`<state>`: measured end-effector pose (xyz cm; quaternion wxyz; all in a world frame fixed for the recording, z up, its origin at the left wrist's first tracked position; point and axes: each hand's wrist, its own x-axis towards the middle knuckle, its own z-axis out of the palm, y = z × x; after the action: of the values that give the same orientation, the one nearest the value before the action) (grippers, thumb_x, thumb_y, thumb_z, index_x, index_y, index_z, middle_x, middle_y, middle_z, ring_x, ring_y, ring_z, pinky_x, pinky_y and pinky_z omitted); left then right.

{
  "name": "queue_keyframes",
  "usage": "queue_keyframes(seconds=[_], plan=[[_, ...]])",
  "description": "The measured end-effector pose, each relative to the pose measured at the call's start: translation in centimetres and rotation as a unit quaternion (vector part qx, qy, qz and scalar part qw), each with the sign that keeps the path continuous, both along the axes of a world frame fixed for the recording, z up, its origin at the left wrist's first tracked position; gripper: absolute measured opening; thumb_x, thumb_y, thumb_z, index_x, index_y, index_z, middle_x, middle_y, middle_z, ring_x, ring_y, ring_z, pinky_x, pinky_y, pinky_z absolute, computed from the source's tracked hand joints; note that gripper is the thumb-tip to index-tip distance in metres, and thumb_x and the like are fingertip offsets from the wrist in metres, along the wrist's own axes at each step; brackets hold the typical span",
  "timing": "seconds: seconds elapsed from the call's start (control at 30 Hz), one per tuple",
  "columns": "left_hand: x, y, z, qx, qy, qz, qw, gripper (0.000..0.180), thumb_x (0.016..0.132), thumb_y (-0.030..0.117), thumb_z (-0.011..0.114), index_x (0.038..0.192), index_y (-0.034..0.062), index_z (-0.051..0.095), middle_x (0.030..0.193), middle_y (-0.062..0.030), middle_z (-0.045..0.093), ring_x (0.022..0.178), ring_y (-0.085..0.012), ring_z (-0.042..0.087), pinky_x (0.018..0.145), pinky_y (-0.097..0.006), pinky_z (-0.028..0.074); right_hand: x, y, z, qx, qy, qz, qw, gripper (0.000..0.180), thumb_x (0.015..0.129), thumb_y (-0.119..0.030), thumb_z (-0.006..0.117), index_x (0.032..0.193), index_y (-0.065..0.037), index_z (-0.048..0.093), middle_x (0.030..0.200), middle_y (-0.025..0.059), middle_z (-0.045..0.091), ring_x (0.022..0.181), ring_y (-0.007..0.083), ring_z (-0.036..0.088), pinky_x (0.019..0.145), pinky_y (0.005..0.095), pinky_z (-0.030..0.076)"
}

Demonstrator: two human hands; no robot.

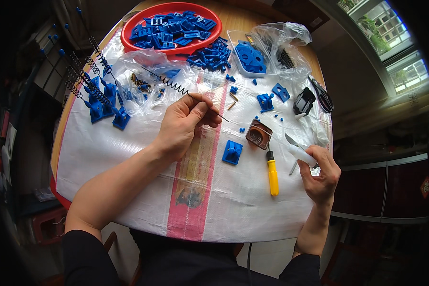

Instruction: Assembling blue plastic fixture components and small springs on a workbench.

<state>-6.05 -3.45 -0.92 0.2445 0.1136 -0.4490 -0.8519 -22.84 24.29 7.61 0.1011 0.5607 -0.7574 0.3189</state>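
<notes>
My left hand (182,121) pinches a black wire with a coiled spring section (176,87); its straight end points right, over the table. In my right hand (322,175) is a small white bottle-like cylinder (300,155), held tilted between thumb and fingers. A pointed metal blade (291,139) shows beside that cylinder, its other end hidden. Between my hands lie a square blue base piece (232,152), a brown square cup (256,138) with small bits inside, and a yellow-handled screwdriver (273,178). Another blue base piece (265,102) and a flat blue plate (281,92) lie farther off.
At the back stands a red basin (125,42) heaped with blue parts, beside a loose blue pile (213,53) and a clear box (233,40). Finished-looking blue bases with upright springs (100,102) crowd the left. Black-handled scissors (322,95) and a black holder (304,101) lie right.
</notes>
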Motion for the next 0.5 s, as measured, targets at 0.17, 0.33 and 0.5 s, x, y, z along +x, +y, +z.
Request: queue_keyframes(seconds=[0.17, 0.33, 0.5], plan=[[-0.04, 0.01, -0.05, -0.005, 0.006, 0.0, 1.0, 0.013, 0.102, 0.015, 0.05, 0.104, 0.0048, 0.058, 0.096, -0.0078, 0.066, 0.088, -0.0171, 0.067, 0.083, -0.03, 0.055, 0.02, -0.01, 0.05, 0.003, 0.001, -0.001, 1.0, 0.025, 0.072, 0.007, 0.074, 0.095, 0.005, 0.065, 0.089, 0.0137, 0.066, 0.081, 0.0242, 0.064, 0.076, 0.0313, 0.051], [-0.05, 0.0, -0.07, -0.01, 0.001, 0.001, 1.0, 0.013, 0.102, 0.015, 0.05, 0.104, 0.0049, 0.058, 0.096, -0.0079, 0.066, 0.088, -0.0171, 0.067, 0.083, -0.03, 0.054, 0.06, -0.08, 0.05, -0.002, -0.004, 0.001, 1.0, 0.026, 0.07, 0.007, 0.075, 0.094, 0.003, 0.065, 0.089, 0.0143, 0.066, 0.08, 0.027, 0.066, 0.073, 0.0324, 0.052], [-0.06, 0.01, 0.03, -0.008, -0.001, 0.002, 1.0, 0.013, 0.102, 0.015, 0.05, 0.104, 0.0049, 0.058, 0.096, -0.008, 0.066, 0.088, -0.0172, 0.067, 0.083, -0.031, 0.054, 0.04, -0.11, 0.05, 0.001, -0.003, 0.0, 1.0, 0.025, 0.071, 0.006, 0.074, 0.093, 0.003, 0.064, 0.088, 0.0139, 0.066, 0.079, 0.0261, 0.065, 0.073, 0.0323, 0.051]])
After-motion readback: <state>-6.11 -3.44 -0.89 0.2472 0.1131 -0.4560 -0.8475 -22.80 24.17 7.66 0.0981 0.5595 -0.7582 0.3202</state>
